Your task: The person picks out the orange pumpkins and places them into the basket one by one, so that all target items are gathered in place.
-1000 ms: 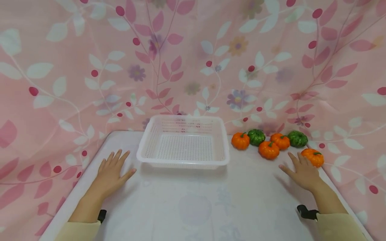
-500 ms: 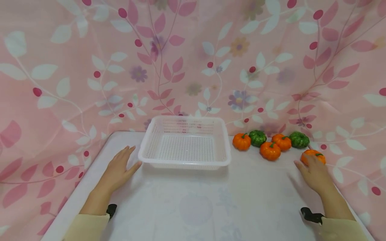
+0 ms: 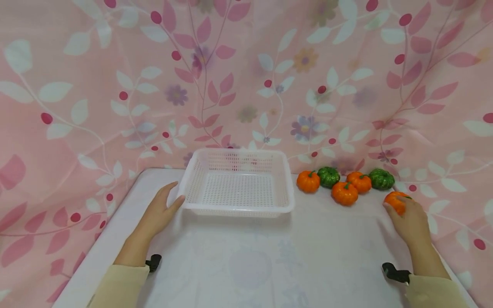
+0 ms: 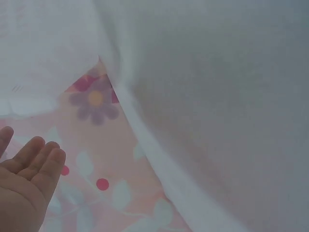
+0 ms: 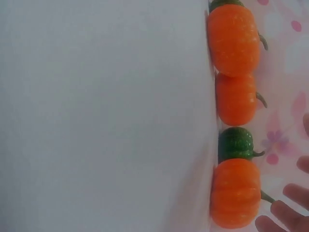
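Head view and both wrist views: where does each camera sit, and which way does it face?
Head: on the person's head, facing forward and down at a white basket and small pumpkins; left hand, right hand and sleeves show.
Left wrist: on that wrist, facing the white tabletop and flowered cloth; left fingers show, lower left.
Right wrist: on that wrist, facing pumpkins, seen sideways; right fingertips show, lower right.
Shared: head and right wrist both show pumpkins and right hand.

Nothing can be read; pale marks on the white tablecloth are too faint.
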The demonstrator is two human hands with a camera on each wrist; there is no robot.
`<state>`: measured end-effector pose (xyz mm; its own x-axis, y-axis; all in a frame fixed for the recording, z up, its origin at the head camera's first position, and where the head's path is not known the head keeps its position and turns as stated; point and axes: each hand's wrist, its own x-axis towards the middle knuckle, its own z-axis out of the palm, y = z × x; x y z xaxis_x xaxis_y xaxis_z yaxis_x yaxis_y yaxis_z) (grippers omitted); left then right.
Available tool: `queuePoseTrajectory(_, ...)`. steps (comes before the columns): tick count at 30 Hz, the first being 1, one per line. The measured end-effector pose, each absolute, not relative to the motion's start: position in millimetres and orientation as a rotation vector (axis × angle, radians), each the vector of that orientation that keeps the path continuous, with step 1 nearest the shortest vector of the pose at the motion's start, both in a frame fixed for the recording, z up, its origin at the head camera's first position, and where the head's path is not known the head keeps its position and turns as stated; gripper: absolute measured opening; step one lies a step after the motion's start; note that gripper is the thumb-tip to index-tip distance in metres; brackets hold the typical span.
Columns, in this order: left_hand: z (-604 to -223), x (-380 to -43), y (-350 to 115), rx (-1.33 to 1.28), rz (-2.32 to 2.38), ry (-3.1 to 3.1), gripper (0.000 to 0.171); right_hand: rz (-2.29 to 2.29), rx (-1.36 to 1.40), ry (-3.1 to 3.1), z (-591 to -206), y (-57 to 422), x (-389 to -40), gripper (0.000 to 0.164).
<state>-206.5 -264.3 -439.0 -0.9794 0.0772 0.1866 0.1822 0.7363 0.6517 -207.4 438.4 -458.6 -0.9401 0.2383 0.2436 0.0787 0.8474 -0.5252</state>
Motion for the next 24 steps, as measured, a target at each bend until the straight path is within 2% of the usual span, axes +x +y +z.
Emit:
queuePoseTrajectory(7, -437, -216, -260, -0.081, -1.412, -2.738, 0.077, 0.973, -0.503, -2.673, -461, 442, -209, 0.074)
queuePoseTrajectory(11, -439, -221, -260, -0.062, -1.503, -2.713, 0.078, 1.026, -0.581, -2.618, -463, 444, -212, 0.072)
queuePoseTrajectory(24, -441, -228, -253, -0.058, -1.823, -2.623, 0.087, 1.232, -0.781, -2.509, -466, 458, -223, 0.083)
